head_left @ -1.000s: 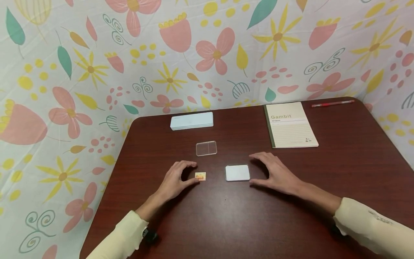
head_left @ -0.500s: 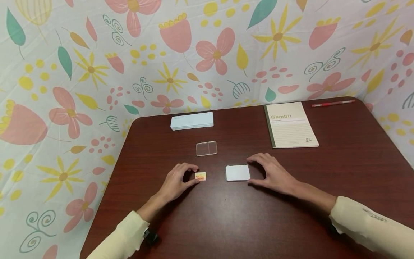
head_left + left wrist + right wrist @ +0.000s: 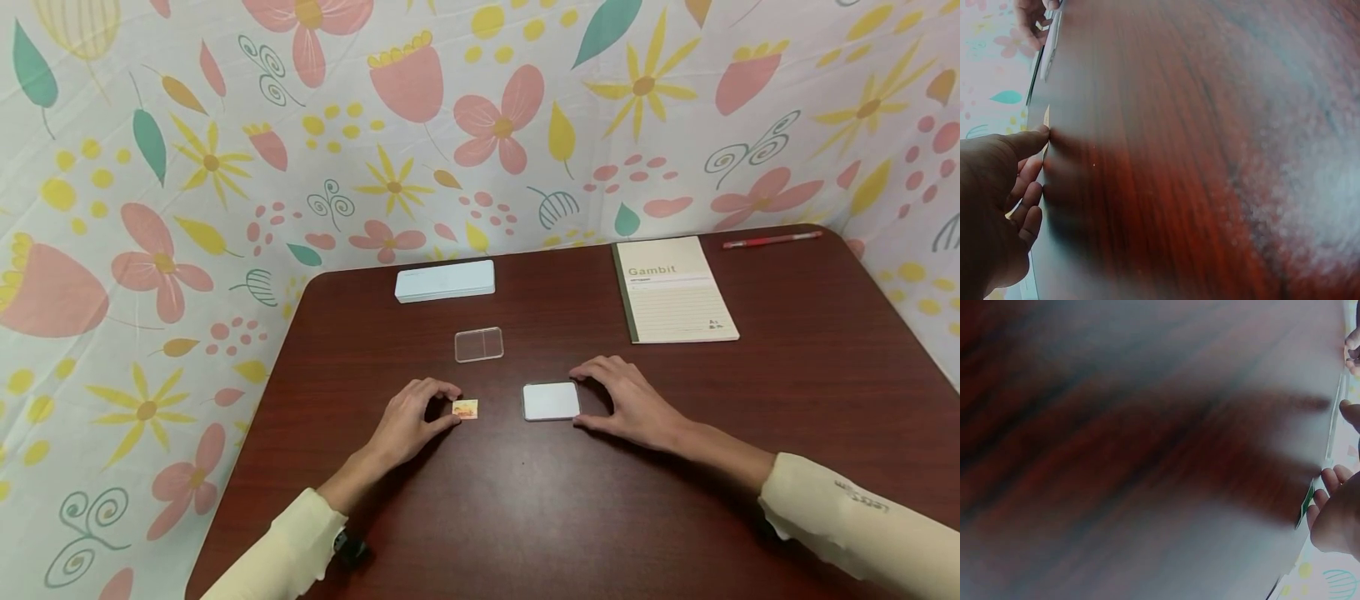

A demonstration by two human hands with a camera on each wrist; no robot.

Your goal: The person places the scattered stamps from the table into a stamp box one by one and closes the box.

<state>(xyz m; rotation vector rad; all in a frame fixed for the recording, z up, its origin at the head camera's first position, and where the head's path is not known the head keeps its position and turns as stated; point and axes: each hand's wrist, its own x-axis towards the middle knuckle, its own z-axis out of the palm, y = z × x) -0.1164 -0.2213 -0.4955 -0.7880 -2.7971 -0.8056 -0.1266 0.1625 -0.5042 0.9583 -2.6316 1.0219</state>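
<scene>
A small yellow picture card point(image 3: 465, 409), like a stamp, lies flat on the dark wooden table. At its left edge is my left hand point(image 3: 408, 421), thumb and forefinger curved apart at its two corners; in the left wrist view the thumb point(image 3: 1032, 141) appears to touch the card point(image 3: 1047, 114). To the right lies a clear-rimmed rectangular case point(image 3: 551, 402) with a white face. My right hand point(image 3: 633, 404) has thumb and forefinger spread about that case's right corners; whether they touch it is hard to tell. Neither thing is lifted.
Behind the card lies a clear, shallow plastic lid or tray point(image 3: 478, 344). A pale blue flat box point(image 3: 445, 281) stands at the back left. Toward the back right are a Gambit notebook point(image 3: 675, 292) and a red pen point(image 3: 772, 241). Flowered cloth point(image 3: 502, 125) hangs behind the table.
My right hand has shifted slightly left, its fingertips now at the case's right corners. The left hand has edged slightly right to the card, forefinger lower. The other objects stay put.
</scene>
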